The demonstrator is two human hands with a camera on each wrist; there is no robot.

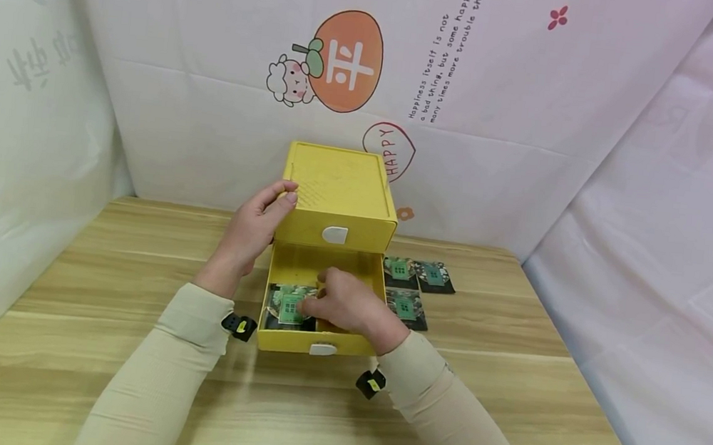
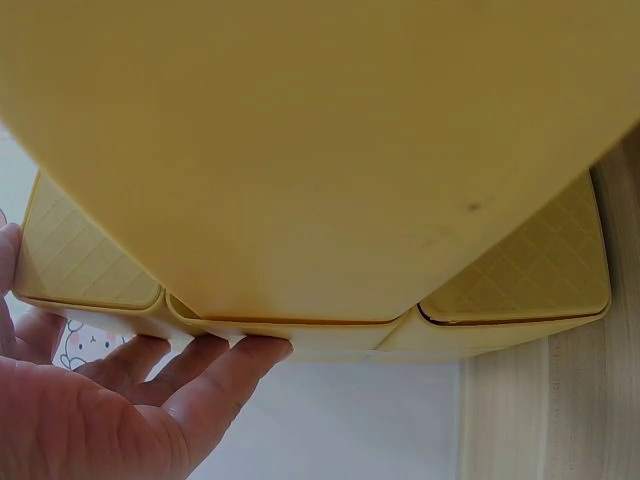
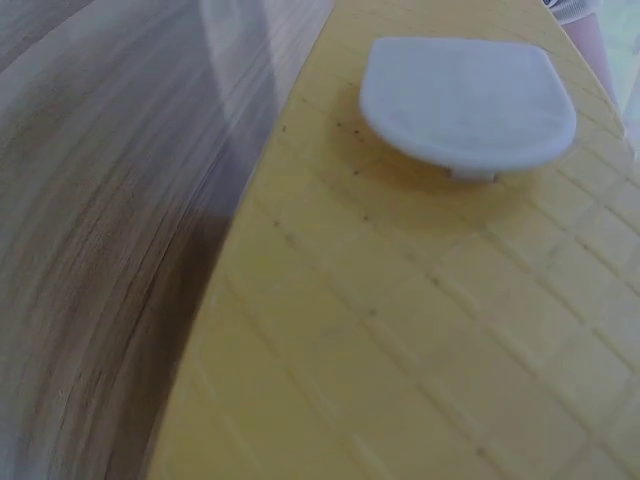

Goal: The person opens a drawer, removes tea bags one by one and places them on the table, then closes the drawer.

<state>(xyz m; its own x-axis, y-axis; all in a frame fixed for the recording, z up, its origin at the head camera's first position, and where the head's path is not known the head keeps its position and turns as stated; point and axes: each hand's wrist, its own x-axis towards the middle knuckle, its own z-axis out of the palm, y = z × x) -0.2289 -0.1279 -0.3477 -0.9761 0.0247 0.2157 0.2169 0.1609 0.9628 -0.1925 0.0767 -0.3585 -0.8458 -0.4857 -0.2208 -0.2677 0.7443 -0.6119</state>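
A yellow two-drawer box [image 1: 342, 182] stands on the table with its lower drawer [image 1: 280, 340] pulled out. My left hand [image 1: 251, 230] lies against the box's upper left side, its fingertips at the top edge. In the left wrist view those fingers [image 2: 215, 385] stretch along the yellow edge. My right hand [image 1: 349, 300] reaches into the drawer, thumb and fingers at the right edge of a dark square packet [image 1: 289, 309] with a green label, which it seems to pinch. The right wrist view shows only the drawer's quilted front and its white pull tab [image 3: 470, 105], not the hand.
Several similar packets [image 1: 406, 307] lie on the wood-grain table [image 1: 496, 379], just right of the drawer. The closed upper drawer has a white tab [image 1: 334, 235]. Behind the box hangs a white printed cloth [image 1: 219, 44], with more cloth at both sides.
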